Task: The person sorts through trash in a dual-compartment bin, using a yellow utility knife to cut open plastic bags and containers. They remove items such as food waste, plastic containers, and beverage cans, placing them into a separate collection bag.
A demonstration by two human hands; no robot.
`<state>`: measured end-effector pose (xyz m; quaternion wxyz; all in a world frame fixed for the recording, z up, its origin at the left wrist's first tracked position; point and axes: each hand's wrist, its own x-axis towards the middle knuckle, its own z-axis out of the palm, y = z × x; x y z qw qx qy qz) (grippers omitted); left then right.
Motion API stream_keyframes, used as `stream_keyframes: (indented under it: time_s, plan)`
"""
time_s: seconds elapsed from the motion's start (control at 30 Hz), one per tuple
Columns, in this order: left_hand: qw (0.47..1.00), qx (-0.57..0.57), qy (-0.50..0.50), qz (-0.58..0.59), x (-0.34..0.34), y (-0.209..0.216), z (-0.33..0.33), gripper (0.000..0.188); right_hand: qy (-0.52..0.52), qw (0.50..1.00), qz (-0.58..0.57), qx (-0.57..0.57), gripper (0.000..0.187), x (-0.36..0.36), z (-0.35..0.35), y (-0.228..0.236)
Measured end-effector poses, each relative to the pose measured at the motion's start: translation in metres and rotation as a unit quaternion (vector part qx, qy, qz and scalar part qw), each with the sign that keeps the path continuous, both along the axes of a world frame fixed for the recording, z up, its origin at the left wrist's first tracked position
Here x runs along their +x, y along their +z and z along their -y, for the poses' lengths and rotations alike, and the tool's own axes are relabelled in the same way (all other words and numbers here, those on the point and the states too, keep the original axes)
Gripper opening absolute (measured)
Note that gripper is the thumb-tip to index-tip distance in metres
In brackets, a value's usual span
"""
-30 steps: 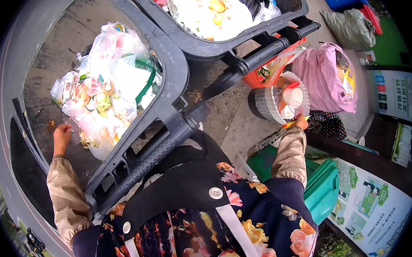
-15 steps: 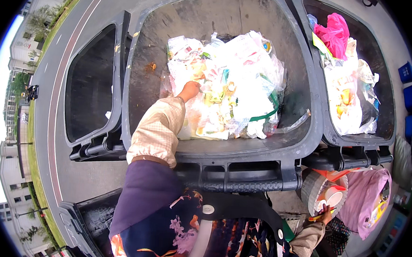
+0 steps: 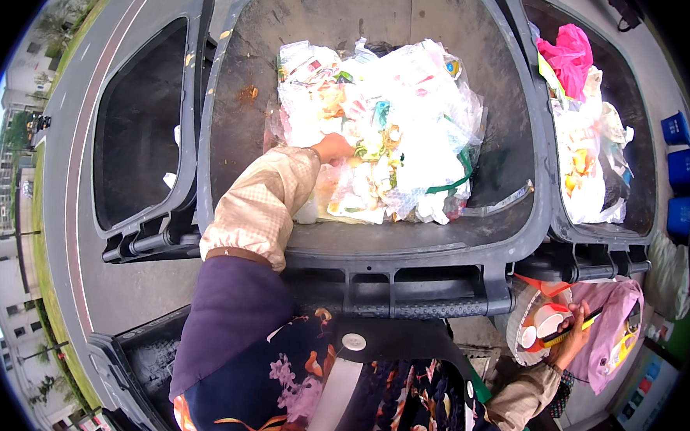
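My left hand (image 3: 334, 148) reaches into the large dark grey wheeled bin (image 3: 246, 171). Its fingers are curled together against a heap of rubbish (image 3: 437, 103), made up of white plastic bags, paper and packaging. Green and yellow food scraps (image 3: 379, 151) lie just beside the fingertips, and what they grip is hidden. Lower right, my right hand (image 3: 576, 337) is closed around a slim yellow-and-black tool (image 3: 564, 330), whose kind I cannot make out. It is held over a round container (image 3: 515, 322) with white cups and red-orange pieces inside.
Another bin (image 3: 649, 153) with bags and a pink plastic bag (image 3: 568, 59) stands at the right. An open dark bin (image 3: 143, 127) is at the left. A pink cloth bag (image 3: 608, 331) sits near my right hand. Blue boxes (image 3: 684, 171) line the far right; a road (image 3: 75, 147) runs along the left.
My left hand has shifted slightly right across the rubbish. My right hand has moved up and to the right with the tool, which now shows more clearly. The whole view has shifted a little.
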<state>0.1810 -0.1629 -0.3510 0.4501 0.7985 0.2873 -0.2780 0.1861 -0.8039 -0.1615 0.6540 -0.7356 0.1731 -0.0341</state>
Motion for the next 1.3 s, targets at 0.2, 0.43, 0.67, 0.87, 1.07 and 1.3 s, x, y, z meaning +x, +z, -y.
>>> stream_keyframes:
  time_s: [0.2,0.43,0.67,0.87,1.07,1.3]
  plan:
    - [0.972,-0.059,0.227,-0.017,-0.007,0.011,0.008,0.022,0.127,0.991,0.044,0.028,0.022,0.05,-0.058,0.041]
    - [0.999,0.033,0.032,0.017,-0.01,0.113,0.051,0.049,0.14,0.99,0.034,-0.002,0.022,0.057,-0.048,0.045]
    - [0.769,0.557,-0.117,0.29,-0.044,0.202,0.044,0.025,0.135,0.987,0.086,-0.013,0.023,0.057,-0.04,0.044]
    - [0.862,0.31,0.095,0.39,-0.031,0.232,0.024,0.021,0.171,0.978,0.115,-0.015,0.023,0.057,-0.072,0.066]
    - [0.807,0.381,-0.124,0.434,0.024,0.304,0.124,0.012,0.281,0.937,0.193,-0.072,0.032,0.062,-0.137,0.084]
    - [0.697,0.331,-0.374,0.515,0.063,0.353,0.251,0.021,0.31,0.831,0.39,-0.246,0.051,0.079,-0.212,0.097]
